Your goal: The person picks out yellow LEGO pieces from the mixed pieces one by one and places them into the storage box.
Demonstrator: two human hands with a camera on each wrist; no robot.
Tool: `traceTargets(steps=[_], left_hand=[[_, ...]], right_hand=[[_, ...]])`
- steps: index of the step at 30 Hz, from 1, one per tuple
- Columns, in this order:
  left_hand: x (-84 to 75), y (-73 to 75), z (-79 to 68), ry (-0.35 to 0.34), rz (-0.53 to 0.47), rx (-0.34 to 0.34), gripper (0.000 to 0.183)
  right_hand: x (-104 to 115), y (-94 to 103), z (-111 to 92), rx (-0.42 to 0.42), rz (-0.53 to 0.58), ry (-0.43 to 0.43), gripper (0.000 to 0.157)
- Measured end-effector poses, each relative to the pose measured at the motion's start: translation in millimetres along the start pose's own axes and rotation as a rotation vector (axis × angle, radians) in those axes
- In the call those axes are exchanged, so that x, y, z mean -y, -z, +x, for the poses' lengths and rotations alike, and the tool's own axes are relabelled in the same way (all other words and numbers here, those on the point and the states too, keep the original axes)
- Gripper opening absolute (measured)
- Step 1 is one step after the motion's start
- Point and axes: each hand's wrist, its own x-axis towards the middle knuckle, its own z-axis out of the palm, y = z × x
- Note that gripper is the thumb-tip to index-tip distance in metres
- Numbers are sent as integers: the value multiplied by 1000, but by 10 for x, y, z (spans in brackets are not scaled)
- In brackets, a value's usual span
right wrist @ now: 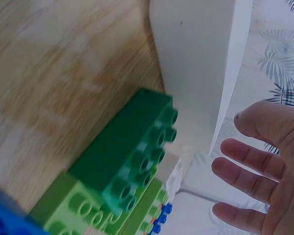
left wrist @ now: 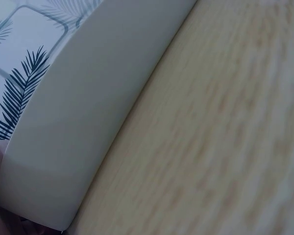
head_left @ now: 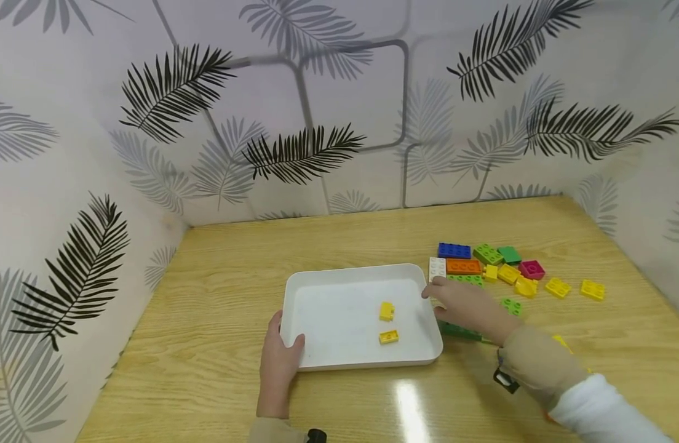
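White tray [head_left: 334,320]: stood on the tabletop [head_left: 206,307], two yellow bricks [head_left: 386,311] inside; left hand [head_left: 281,357]: gripped its left rim; right hand [head_left: 467,306]: empty, fingers parted, hovered at the right rim; sound handling, I judged, needed the left grip steady, the dark green brick [right wrist: 122,137] unbumped.

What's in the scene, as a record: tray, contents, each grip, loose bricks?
tray: white, on wooden table
contents: two yellow bricks, apart, toward tray's right side
left grip: holds tray's left edge, thumb on the inside
right grip: by tray's right edge, holding nothing
loose bricks: right of tray; blue, orange, white, green, pink, yellow
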Motion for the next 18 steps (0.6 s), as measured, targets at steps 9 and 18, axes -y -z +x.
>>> traceTargets(steps=[9, 18], left_hand=[[-1, -6, 2, 5, 1, 0, 63], [17, -10, 3, 17, -6, -1, 63]], right_hand=[[-291, 71, -156, 19, -22, -108, 34], [-581, 137, -316, 21, -1, -224, 35]])
